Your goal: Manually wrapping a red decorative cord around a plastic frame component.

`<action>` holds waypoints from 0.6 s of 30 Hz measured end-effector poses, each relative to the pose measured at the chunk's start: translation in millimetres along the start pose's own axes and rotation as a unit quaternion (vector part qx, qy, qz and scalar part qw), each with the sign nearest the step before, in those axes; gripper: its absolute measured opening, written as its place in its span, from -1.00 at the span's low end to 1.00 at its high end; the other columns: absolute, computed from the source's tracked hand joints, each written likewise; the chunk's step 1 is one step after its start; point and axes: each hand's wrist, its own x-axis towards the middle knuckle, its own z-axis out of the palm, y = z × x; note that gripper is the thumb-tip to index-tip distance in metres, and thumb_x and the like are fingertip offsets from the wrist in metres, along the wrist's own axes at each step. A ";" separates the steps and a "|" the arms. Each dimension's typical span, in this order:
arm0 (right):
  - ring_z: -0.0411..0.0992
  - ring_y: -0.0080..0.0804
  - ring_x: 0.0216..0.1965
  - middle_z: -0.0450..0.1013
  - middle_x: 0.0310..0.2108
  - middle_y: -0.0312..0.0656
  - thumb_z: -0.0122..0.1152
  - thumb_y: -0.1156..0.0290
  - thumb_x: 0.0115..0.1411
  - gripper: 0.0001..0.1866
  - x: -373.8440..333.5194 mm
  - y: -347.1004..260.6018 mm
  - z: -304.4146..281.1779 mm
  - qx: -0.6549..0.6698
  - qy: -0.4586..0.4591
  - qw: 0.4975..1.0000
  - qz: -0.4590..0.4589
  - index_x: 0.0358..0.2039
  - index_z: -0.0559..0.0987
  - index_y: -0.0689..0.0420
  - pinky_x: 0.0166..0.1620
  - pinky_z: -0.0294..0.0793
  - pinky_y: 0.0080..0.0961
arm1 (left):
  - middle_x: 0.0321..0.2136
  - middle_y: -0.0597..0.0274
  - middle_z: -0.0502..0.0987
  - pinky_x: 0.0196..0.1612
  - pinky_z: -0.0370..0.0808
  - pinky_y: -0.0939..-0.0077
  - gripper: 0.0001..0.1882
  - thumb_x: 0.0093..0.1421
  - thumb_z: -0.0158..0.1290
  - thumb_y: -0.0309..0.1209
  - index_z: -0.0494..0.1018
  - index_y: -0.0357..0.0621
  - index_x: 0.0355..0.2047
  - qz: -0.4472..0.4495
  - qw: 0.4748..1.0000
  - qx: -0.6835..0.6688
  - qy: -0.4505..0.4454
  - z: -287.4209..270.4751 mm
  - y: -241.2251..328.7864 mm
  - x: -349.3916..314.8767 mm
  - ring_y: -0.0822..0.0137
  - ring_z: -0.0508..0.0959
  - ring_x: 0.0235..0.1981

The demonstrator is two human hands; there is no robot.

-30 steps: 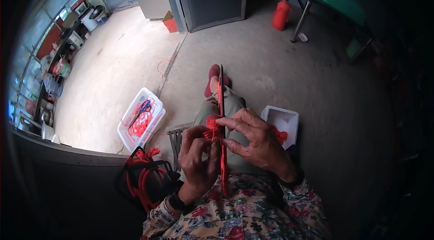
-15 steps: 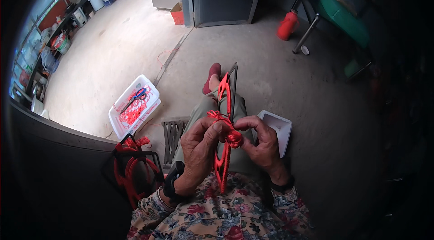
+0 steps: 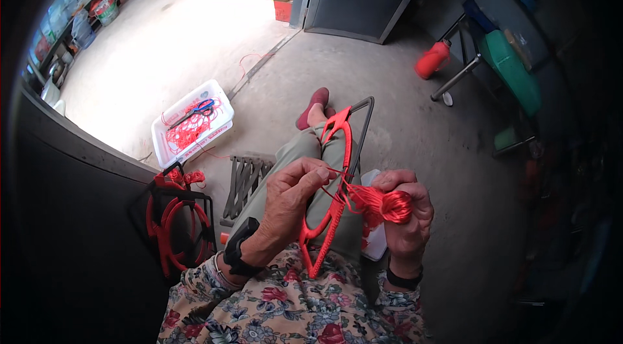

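Note:
A flat red figure bound in braided cord (image 3: 348, 143) stands upright over my lap, fixed to a dark metal wire frame (image 3: 368, 120). My left hand (image 3: 292, 188) is closed in a pinch on a thin red cord at the left side of the figure. To the right of the figure, my right hand (image 3: 415, 221) grips a looped bundle of red cord (image 3: 394, 206). Loose strands run from this bundle toward the figure and my left fingertips. How the strands pass around the figure's edge is too fine to tell.
On the floor at left, a white tray (image 3: 158, 142) holds tangled red cord and blue-handled scissors (image 3: 202, 107). A second red figure on a black frame (image 3: 185, 230) is nearby. A white container (image 3: 374, 250) is partly behind my right hand. A red thermos (image 3: 433, 60) stands farther right.
My hands have moved apart; the right one has drawn the cord bundle rightward, away from the figure. The figure has turned to show more of its face. The whole view has shifted.

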 end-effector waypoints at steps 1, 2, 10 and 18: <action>0.40 -0.29 -0.16 0.39 -0.22 -0.12 0.16 0.25 0.20 -0.71 0.4 -2.1 2.1 0.111 0.038 0.993 0.012 -0.18 0.47 0.19 -0.04 0.39 -0.27 | -0.36 0.20 0.54 -0.11 0.37 0.52 -0.79 0.20 0.10 -0.36 0.50 -0.31 -0.35 -0.004 1.000 0.018 -0.004 -1.8 -2.6 1.9 0.46 0.47 -0.32; 0.39 -0.30 -0.20 0.39 -0.29 -0.15 0.04 0.23 0.24 -0.72 -1.6 0.4 1.5 0.128 0.047 0.990 0.034 -0.16 0.42 0.15 -0.04 0.38 -0.21 | -0.37 0.22 0.54 -0.11 0.36 0.54 -0.80 0.20 0.10 -0.37 0.51 -0.31 -0.33 -0.008 0.999 0.035 -0.009 -3.6 -5.6 3.6 0.47 0.46 -0.32; 0.35 -0.36 -0.24 0.32 -0.37 -0.26 -0.16 0.27 0.33 -0.75 -5.0 33.7 -28.6 0.129 0.247 0.937 0.211 -0.13 0.36 0.16 -0.09 0.41 -0.29 | -0.38 0.30 0.49 -0.19 0.39 0.56 -0.83 0.23 0.09 -0.42 0.49 -0.32 -0.37 0.002 0.988 0.123 -0.093 -2.0 -24.1 15.0 0.49 0.44 -0.29; 0.29 -0.44 -0.27 0.25 -0.35 -0.30 0.10 0.37 0.19 -0.67 -14.7 7.0 -6.9 0.232 0.216 0.926 0.202 -0.06 0.33 0.14 -0.18 0.42 -0.33 | -0.45 0.28 0.45 -0.28 0.37 0.55 -0.74 0.26 0.06 -0.29 0.45 -0.27 -0.43 0.136 0.970 0.155 -0.125 -2.6 -36.5 30.5 0.44 0.41 -0.40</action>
